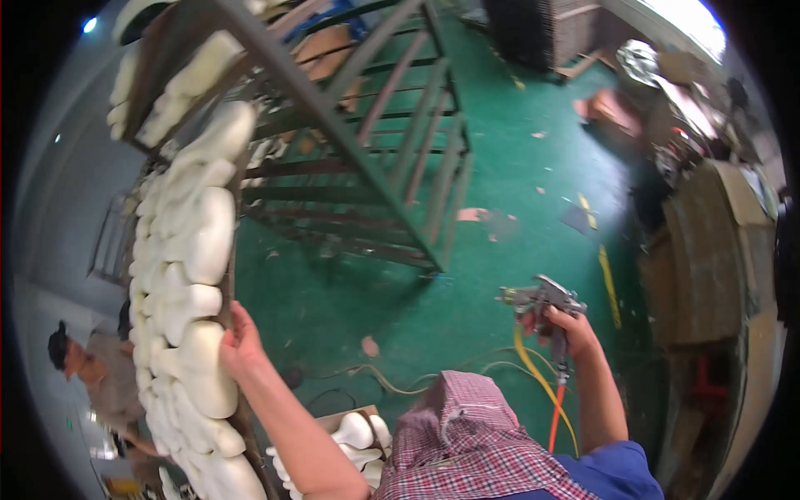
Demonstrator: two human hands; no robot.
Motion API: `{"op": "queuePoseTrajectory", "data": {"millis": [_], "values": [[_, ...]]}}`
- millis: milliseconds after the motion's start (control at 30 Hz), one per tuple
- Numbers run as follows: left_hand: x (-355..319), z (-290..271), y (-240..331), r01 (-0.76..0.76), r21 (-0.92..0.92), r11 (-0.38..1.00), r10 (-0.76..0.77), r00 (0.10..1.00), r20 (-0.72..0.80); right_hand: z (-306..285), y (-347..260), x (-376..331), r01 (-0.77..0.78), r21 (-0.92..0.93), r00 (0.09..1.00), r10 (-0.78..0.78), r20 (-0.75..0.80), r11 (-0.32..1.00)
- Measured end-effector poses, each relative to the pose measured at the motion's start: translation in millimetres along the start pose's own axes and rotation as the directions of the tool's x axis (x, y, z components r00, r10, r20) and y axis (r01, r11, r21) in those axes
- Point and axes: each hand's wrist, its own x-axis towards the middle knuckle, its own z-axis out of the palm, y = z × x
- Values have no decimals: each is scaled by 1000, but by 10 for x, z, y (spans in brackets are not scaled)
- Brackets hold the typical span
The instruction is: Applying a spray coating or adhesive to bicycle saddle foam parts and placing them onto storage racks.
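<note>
My right hand point(567, 327) is wrapped round the handle of a metal spray gun point(546, 293), held out over the floor with its nozzle toward the left. An orange hose point(557, 417) and a yellow one point(537, 363) run down from it. On my left stands a long dark-edged board point(236, 275) covered with rows of rounded, cream-white foam-like pieces point(210, 237). My left hand point(240, 342) is closed on the board's edge beside one large white piece point(206, 371); its fingertips are partly hidden.
A dark metal rack point(392, 183) stands ahead, with more white pieces point(196, 79) at its upper left. Below my left arm sits a box point(372, 410) of white pieces. Hoses point(379, 379) trail over the green floor. Cardboard point(708, 250) is stacked at right; another person point(104, 375) is at far left.
</note>
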Motion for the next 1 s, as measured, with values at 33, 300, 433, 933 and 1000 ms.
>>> {"op": "queuePoseTrajectory", "data": {"millis": [33,300,433,933,1000], "values": [[63,12,-105,16,28,999,-17,999,36,22,-36,-16,42,104,999,-45,23,994],[272,57,-867,-57,587,807,-224,891,394,269,366,56,-6,648,929,-236,286,761],[-397,-187,-884,-128,826,548,-515,727,454,690,607,152,-140,698,857,-268,441,702],[-3135,-2208,3246,-677,672,-301,20,700,714,3741,2124,-1878,-175,-605,96,625,774,776],[-3578,-2365,3526,-703,548,-454,-44,632,774,3832,2470,-2430,13,-602,-25,602,798,798]]}}
